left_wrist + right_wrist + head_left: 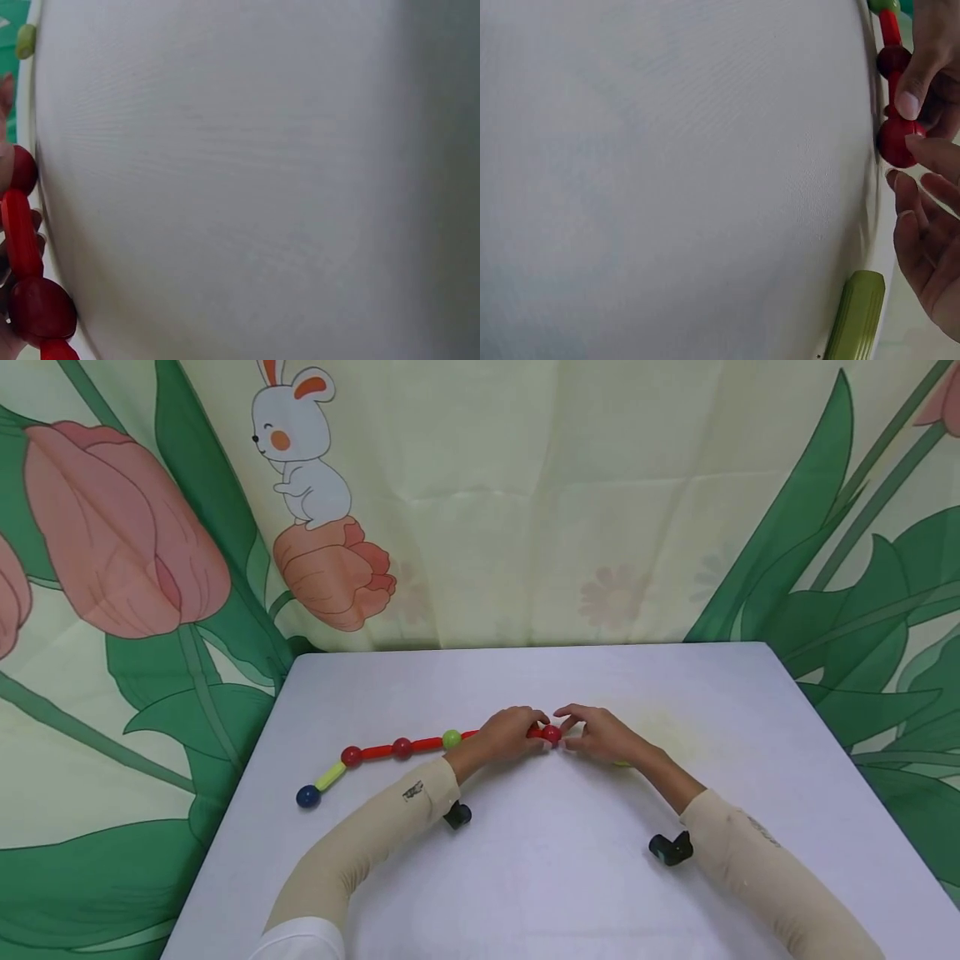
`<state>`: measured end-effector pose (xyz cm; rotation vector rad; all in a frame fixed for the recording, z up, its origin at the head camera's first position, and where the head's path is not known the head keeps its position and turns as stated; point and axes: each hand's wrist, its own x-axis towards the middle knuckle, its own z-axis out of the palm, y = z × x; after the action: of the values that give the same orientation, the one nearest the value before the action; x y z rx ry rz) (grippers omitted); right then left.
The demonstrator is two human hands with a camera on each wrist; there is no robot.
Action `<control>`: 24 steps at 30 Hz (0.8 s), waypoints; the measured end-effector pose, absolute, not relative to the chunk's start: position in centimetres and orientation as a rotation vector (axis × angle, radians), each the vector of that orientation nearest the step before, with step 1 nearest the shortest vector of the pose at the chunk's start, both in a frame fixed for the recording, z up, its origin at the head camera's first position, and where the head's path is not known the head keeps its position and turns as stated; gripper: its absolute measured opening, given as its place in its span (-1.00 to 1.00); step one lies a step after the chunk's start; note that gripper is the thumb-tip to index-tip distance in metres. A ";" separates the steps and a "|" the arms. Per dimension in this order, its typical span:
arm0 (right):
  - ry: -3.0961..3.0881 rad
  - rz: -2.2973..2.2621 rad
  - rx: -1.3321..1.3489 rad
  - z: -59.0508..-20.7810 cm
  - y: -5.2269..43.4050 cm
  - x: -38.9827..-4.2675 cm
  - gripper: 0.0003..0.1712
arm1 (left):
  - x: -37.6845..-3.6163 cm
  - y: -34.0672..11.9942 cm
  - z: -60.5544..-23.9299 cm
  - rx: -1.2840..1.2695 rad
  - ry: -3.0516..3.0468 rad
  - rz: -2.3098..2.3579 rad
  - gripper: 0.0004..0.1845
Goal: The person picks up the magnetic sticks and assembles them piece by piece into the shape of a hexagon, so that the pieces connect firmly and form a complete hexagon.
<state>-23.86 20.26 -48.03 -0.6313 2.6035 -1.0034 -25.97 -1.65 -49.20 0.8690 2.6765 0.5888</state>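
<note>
A chain of sticks and balls [402, 747] lies on the white table [555, 877], running from a blue ball [307, 796] at the left to a red ball [552, 734] at the right end. My left hand [525, 732] grips the red stick just left of that end ball. My right hand [574, 732] pinches the red ball [896, 142] from the right. A loose green stick [855, 315] lies on the table beneath the right palm. In the left wrist view, a red stick [21, 232] joins two red balls [41, 311].
A flower-and-rabbit printed cloth [480, 502] hangs behind and around the table. The table's far edge [525, 646] lies beyond the hands. Small black wrist cameras [670, 848] sit under both forearms.
</note>
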 end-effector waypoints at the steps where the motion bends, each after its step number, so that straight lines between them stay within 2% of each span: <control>1: 2.605 -0.999 -0.617 -47.9 20.4 -23.8 -0.38 | -26.0 -1.7 -49.2 0.868 2.677 0.584 -0.46; 7: 2.647 -0.890 -0.553 -47.1 22.7 -23.4 -0.50 | -26.0 -1.6 -49.4 0.886 2.663 0.576 -0.47; 15: 2.667 -0.741 -0.499 -46.5 26.9 -21.7 -0.46 | -25.9 -1.7 -49.5 0.917 2.663 0.583 -0.49; 24: 2.688 -0.710 -0.592 -47.5 27.9 -20.8 -0.74 | -25.8 -1.6 -49.4 0.904 2.661 0.591 -0.49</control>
<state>-20.82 27.92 -47.48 -0.5925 2.6875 -0.7099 -25.85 -1.60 -49.39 0.9042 2.6613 0.5915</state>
